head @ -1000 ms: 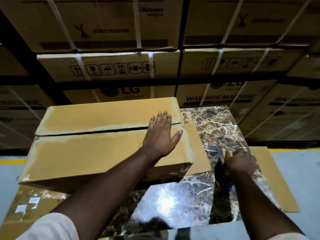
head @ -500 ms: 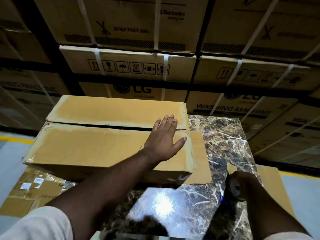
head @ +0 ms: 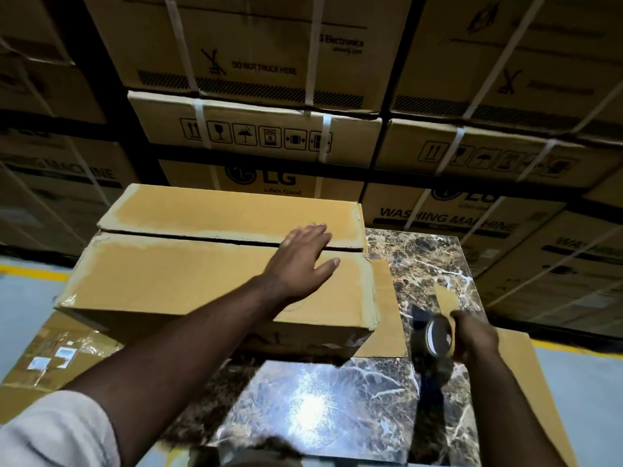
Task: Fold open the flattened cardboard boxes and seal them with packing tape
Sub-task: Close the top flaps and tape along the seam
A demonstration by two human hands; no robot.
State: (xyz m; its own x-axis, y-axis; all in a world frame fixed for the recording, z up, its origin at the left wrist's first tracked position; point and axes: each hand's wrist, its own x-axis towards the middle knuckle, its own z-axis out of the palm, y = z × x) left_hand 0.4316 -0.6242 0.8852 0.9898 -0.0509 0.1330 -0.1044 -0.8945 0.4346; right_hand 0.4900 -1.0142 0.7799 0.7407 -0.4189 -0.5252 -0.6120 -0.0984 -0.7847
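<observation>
**On the marble table, one hand on the box, one on the tape**

At the centre of the frame the cardboard box (head: 215,281) stands on the marble table (head: 438,264), its two top flaps closed. The left hand (head: 300,261) presses flat on them near the seam, fingers straight. At lower right the right hand (head: 472,338) grips the tape roll (head: 436,335), with a loose strip of tape (head: 446,296) rising from it. Stacked cartons (head: 256,129) fill the upper frame.

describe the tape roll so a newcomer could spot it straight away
Start at the dark marble table, then go to its right side, past the cardboard box. The tape roll is gripped in the right hand, above the surface. It is the only round thing, with a tan strip sticking up.
</observation>
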